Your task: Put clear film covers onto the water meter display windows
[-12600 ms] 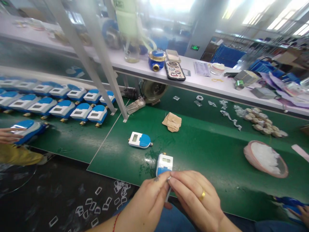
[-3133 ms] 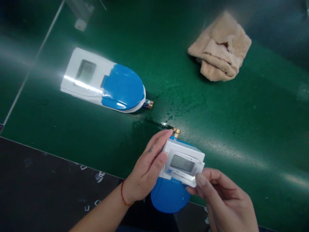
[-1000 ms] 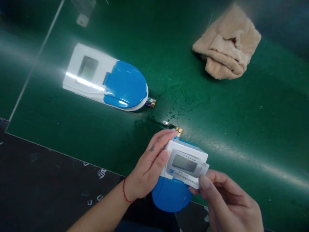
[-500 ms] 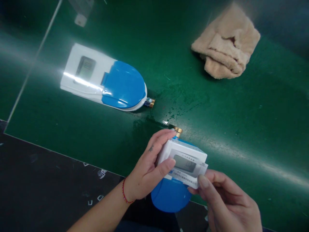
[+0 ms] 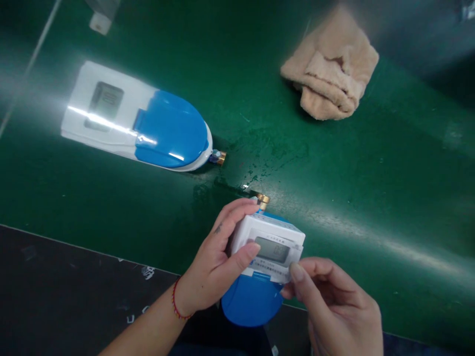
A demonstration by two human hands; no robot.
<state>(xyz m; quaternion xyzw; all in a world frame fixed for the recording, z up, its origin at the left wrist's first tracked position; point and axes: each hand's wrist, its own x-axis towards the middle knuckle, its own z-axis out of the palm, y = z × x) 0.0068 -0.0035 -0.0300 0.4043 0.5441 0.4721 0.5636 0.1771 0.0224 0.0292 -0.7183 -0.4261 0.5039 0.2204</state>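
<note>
A white and blue water meter (image 5: 252, 301) with a small display and a brass threaded end stands at the table's near edge. My left hand (image 5: 218, 257) is wrapped round its white box, thumb on the front by the display and fingers along the far side. A printed label (image 5: 272, 267) with a window round the display lies over the box's front face. Between thumb and forefinger, my right hand (image 5: 334, 301) pinches the label's right lower corner. Whether the label's underside is stuck down there is hidden by the fingers.
Another white and blue water meter (image 5: 170, 128) lies on the green tabletop (image 5: 371, 163) at the left, with wet spots near its brass end. A folded beige cloth (image 5: 334, 69) sits at the upper right. Small white scraps (image 5: 147, 272) lie on the dark floor.
The label, which stuck out askew past the box's right edge, now sits closer and straighter on the face. The whole scene has shifted left in view; both hands keep their holds.
</note>
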